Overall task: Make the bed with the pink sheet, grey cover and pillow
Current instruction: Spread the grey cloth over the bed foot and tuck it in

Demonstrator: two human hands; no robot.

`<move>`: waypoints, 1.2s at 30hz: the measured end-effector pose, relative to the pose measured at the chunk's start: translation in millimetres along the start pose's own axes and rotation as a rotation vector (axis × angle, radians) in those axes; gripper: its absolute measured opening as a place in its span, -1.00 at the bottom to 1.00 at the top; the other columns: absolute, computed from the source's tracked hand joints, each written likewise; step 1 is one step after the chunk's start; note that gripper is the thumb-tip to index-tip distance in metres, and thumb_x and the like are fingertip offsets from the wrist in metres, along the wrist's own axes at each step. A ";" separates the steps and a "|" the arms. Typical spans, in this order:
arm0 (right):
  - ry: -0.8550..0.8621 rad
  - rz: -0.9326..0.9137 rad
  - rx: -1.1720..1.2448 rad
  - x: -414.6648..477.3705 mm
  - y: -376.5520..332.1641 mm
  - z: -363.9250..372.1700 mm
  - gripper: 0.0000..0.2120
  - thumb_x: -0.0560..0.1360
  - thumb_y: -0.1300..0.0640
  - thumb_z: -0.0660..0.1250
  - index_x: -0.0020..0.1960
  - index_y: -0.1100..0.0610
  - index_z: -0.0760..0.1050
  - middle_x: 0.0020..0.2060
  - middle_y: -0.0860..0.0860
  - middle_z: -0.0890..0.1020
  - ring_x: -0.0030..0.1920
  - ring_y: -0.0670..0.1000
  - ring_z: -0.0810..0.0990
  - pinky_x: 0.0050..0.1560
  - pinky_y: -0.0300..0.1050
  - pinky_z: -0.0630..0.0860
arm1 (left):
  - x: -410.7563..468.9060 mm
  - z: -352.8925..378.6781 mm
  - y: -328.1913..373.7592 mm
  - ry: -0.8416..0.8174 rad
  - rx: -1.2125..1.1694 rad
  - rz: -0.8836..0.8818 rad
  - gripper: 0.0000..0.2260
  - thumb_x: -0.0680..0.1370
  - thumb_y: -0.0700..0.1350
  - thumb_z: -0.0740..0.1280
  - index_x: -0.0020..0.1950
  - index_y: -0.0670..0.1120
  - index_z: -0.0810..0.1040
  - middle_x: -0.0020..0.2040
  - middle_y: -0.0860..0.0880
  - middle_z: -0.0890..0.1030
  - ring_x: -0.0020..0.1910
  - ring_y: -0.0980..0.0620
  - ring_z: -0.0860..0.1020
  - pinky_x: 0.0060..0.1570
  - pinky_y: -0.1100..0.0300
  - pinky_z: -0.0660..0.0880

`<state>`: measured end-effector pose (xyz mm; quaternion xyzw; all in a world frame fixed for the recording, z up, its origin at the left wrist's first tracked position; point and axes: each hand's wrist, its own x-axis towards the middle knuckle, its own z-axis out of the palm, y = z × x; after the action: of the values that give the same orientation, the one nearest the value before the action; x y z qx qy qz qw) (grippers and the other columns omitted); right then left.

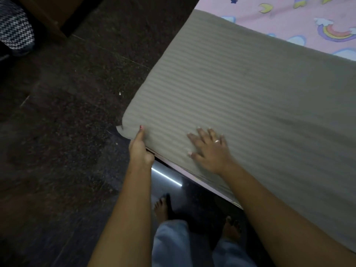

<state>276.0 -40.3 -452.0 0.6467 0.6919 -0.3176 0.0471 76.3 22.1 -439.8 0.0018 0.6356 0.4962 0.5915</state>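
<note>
Grey cover: woven cloth with fine parallel ribbed stripes, matte, lying smooth. It fills the centre and right of the frame, and its rounded corner sits at centre-left and overhangs the bed edge. Pink sheet: flat and printed with rainbows, clouds, moons and stars. It shows only in the upper right, beyond the cover's far edge.

Left hand: at the near corner of the cover, thumb on top, fingers curled under the edge, pinching the cloth. Forearm runs up from bottom centre.
Right hand: palm down flat on the cover just right of the left hand, fingers straight and spread, holding nothing. Ring on one finger.

Floor: dark speckled stone, polished, with a bright reflected light streak below the bed edge. Bare feet and pale blue trousers at bottom centre. Black-and-white zigzag fabric sits far upper left beside brown wooden furniture.
</note>
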 end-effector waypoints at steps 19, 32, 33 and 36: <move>0.306 0.079 -0.092 169.9 -144.9 -3.5 -0.41 0.51 -0.23 -0.06 0.50 -0.09 0.18 0.50 0.01 0.23 0.50 0.16 0.17 0.43 0.23 0.04 | 117.0 -15.3 117.1 0.417 0.292 0.231 -0.83 0.57 -0.33 0.08 0.06 -0.13 0.36 -0.16 -0.09 0.46 -0.27 0.02 0.43 -0.29 0.21 0.35; 0.566 0.502 -0.054 191.2 60.5 -79.8 -0.42 0.57 -0.13 0.00 0.50 0.12 0.21 0.49 0.15 0.23 0.49 0.23 0.15 0.42 0.23 0.08 | 118.4 119.3 59.1 -0.395 1.521 1.063 -0.61 0.56 0.02 0.21 0.37 -0.04 0.38 0.43 -0.07 0.32 0.42 -0.08 0.26 0.36 -0.02 0.20; 0.555 0.595 -0.055 185.4 84.0 -80.7 -0.43 0.59 -0.15 -0.02 0.53 0.08 0.14 0.52 0.12 0.16 0.51 0.20 0.08 0.44 0.24 0.01 | 123.0 131.2 53.4 -0.428 1.637 1.090 -0.58 0.57 0.06 0.20 0.42 0.01 0.31 0.49 -0.04 0.24 0.48 -0.05 0.16 0.41 -0.07 0.10; 0.557 0.751 -0.002 177.3 129.2 -86.6 -0.40 0.59 -0.23 -0.01 0.55 -0.02 0.03 0.55 0.06 0.06 0.53 0.14 0.00 0.47 0.23 -0.10 | 143.3 161.1 44.5 -0.414 1.852 1.129 -0.48 0.58 0.19 0.10 0.52 0.11 0.13 0.55 0.00 0.09 0.53 -0.02 0.00 0.44 -0.15 -0.07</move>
<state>397.2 151.4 -516.6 0.9129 0.3965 -0.0922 -0.0283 128.6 230.5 -488.1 0.8171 0.5578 0.0172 0.1447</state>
